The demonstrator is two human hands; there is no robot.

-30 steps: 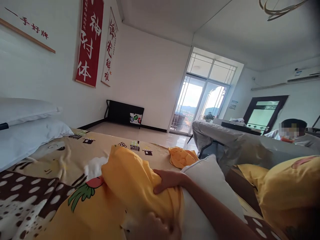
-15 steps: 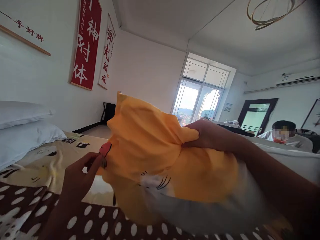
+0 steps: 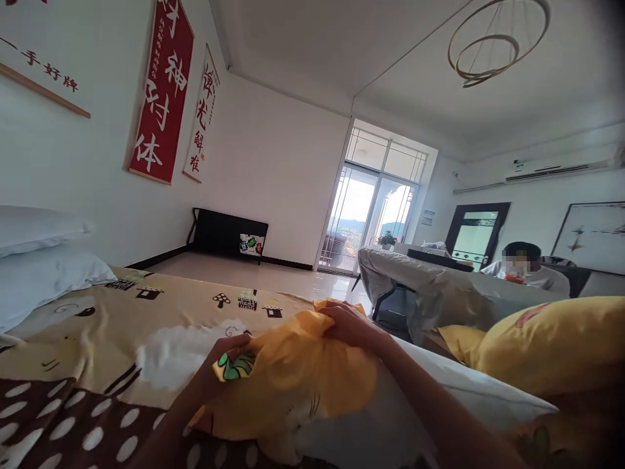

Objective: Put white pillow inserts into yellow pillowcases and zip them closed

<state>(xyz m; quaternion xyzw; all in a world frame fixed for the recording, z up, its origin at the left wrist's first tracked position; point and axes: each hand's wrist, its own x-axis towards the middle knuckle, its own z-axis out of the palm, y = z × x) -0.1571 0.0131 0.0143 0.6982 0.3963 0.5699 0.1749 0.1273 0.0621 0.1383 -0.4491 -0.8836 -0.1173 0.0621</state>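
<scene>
In front of me is an orange cloth cover (image 3: 303, 365), which looks like a pillowcase, printed with a white muzzle and black whiskers and grey lower down. My left hand (image 3: 227, 355) pinches its left edge, where a green-printed patch shows. Fabric is bunched in the fingers of my right hand (image 3: 349, 326), at the cover's upper right. The cloth hangs loose and creased between both hands, low over the bed. Whether anything is inside it I cannot tell. A white pillow-like piece (image 3: 478, 384) lies to the right, partly behind my right forearm.
The bed has a beige and brown dotted sheet (image 3: 185, 306). White pillows (image 3: 43, 280) are stacked at left, and a plump yellow pillow (image 3: 561, 345) lies at right. Beyond stands a covered table (image 3: 439, 293), with a seated person (image 3: 532, 273) behind it.
Both hands have come down with the orange cover, which is lower and more gathered. My right hand has shifted left and down. The yellow pillow and white piece now show at right.
</scene>
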